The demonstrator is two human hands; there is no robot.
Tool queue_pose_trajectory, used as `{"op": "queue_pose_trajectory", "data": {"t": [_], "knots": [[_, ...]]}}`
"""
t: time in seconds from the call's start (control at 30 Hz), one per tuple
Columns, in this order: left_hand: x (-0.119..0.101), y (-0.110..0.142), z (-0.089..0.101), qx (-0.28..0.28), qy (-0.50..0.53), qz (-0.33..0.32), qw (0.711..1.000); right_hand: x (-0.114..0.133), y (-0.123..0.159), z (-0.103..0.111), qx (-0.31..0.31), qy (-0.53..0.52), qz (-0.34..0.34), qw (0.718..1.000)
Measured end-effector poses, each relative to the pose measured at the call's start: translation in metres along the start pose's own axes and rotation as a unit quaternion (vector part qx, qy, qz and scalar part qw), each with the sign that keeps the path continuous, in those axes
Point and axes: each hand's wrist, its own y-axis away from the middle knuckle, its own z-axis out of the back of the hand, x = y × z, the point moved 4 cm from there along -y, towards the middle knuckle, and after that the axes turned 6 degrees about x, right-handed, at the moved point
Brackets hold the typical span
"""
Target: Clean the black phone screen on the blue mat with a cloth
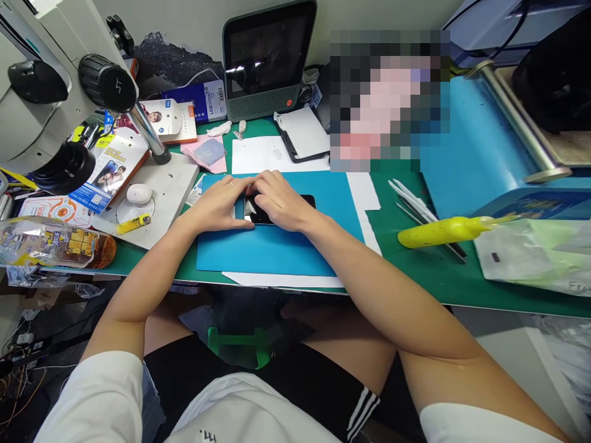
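A black smartphone [259,216] lies flat on a blue mat [277,252], its long side running left to right. Around its left end curves my left hand [220,204], with the thumb along the near edge and the fingers at the far edge. My right hand [281,202] reaches over the phone from the right. Its fingers are bent at the far edge, touching the left fingertips, and its thumb rests over the dark screen. A pale, shiny patch shows at the phone's left end. My hands hide much of the phone and whatever is between the fingertips.
A microscope [60,111] overhangs the left, near boxes, a yellow lighter [133,224] and a drink bottle [55,243]. Behind stand a smart display [268,55] and a white pad [305,132]. Rightward lie a yellow squeeze bottle [438,231], thin tools [410,200] and a blue machine [480,141].
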Motion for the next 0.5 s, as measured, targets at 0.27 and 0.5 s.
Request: {"op": "queue_pose_trajectory", "data": {"t": [0.27,0.5], "knots": [[-0.0008,0.0001,-0.0006,-0.007,-0.010,-0.016,1.000,-0.0009,0.0004,-0.0006,-0.016,-0.008,0.011,1.000],[-0.0031,0.0011,0.0002,-0.014,-0.036,-0.021,0.999,-0.0031,0.0009,-0.0015,-0.033,-0.009,0.021,0.999]]}}
